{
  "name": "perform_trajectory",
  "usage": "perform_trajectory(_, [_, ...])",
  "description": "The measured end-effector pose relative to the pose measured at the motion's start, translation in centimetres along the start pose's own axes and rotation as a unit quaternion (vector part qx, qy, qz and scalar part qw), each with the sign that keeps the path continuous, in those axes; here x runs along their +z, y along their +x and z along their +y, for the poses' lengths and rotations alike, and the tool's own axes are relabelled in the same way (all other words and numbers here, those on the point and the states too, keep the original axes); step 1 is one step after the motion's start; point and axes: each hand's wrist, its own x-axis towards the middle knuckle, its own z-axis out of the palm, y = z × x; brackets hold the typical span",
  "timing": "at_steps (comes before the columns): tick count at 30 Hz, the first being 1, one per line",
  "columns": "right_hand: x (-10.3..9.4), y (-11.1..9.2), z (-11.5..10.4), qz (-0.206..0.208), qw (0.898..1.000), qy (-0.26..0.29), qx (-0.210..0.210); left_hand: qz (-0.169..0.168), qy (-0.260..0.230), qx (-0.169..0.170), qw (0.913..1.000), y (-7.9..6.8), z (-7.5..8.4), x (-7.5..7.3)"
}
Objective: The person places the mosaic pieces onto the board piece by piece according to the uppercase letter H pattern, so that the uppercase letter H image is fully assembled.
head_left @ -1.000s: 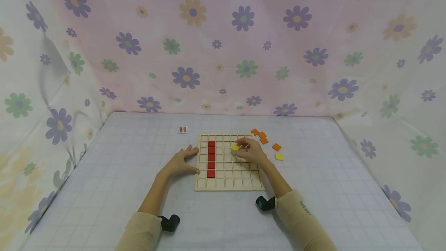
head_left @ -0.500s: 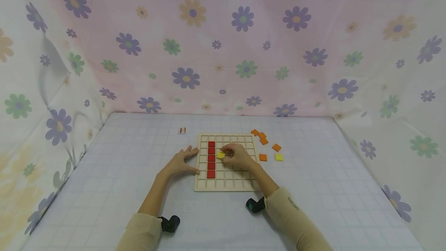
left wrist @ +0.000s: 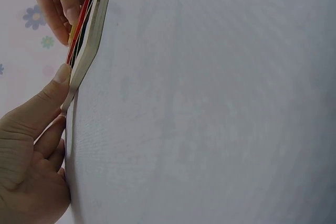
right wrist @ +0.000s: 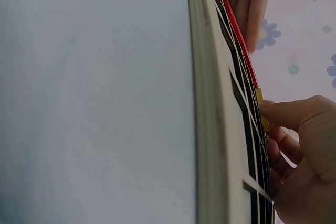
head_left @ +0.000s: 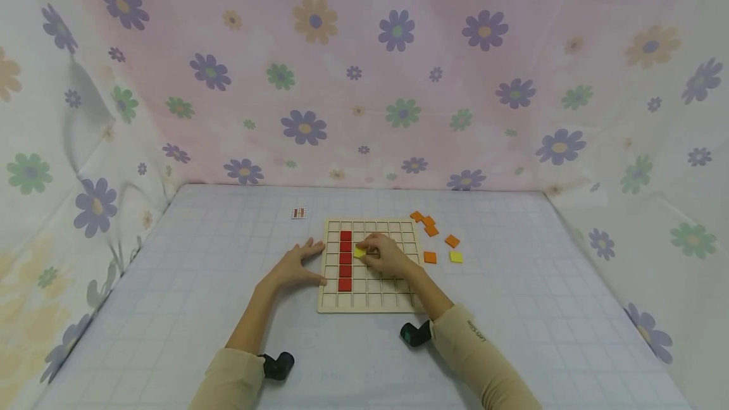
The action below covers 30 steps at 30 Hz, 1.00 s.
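A wooden grid board (head_left: 376,301) lies on the table, with a column of several red square tiles (head_left: 345,258) set in its cells toward the left. My right hand (head_left: 388,255) pinches a yellow square tile (head_left: 359,252) low over the board, just right of the red column. In the right wrist view the yellow tile (right wrist: 262,109) stands tilted between thumb and fingers at the grid. My left hand (head_left: 293,265) rests at the board's left edge, thumb and fingers spread and touching it; the left wrist view shows its thumb (left wrist: 62,74) on the rim.
Several loose orange tiles (head_left: 452,241) lie right of the board, some overlapping near its far corner. Another yellow tile (head_left: 456,257) lies among them. A small printed pattern card (head_left: 299,212) sits beyond the board's far left corner. Flowered cloth (head_left: 364,112) walls the table's back and sides.
My right hand has carried the yellow tile leftward across the board to beside the red column, then barely moved in the last half second. The left hand has stayed put.
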Motion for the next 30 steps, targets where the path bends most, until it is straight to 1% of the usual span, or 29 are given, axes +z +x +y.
perform_trajectory(4, [-0.07, -0.05, -0.04, -0.006, 1.000, 0.023, 0.012, 0.001, -0.002, 0.000, 1.0000, -0.02, 0.01, 0.02])
perform_trajectory(8, [-0.04, -0.09, -0.10, -0.001, 0.999, 0.042, 0.016, 0.001, -0.001, 0.000, 1.0000, -0.01, 0.02, 0.02])
perform_trajectory(11, [0.17, -0.08, -0.06, 0.009, 0.999, 0.036, 0.016, 0.002, -0.001, -0.001, 1.0000, -0.01, 0.01, 0.02])
perform_trajectory(18, [0.58, -0.10, -0.45, 0.033, 0.998, 0.031, 0.034, 0.003, 0.001, 0.001, 1.0000, -0.02, -0.01, 0.04])
perform_trajectory(30, [0.71, -0.08, -0.32, 0.061, 0.997, 0.039, 0.029, 0.002, 0.002, -0.010, 0.9999, 0.07, 0.04, 0.09])
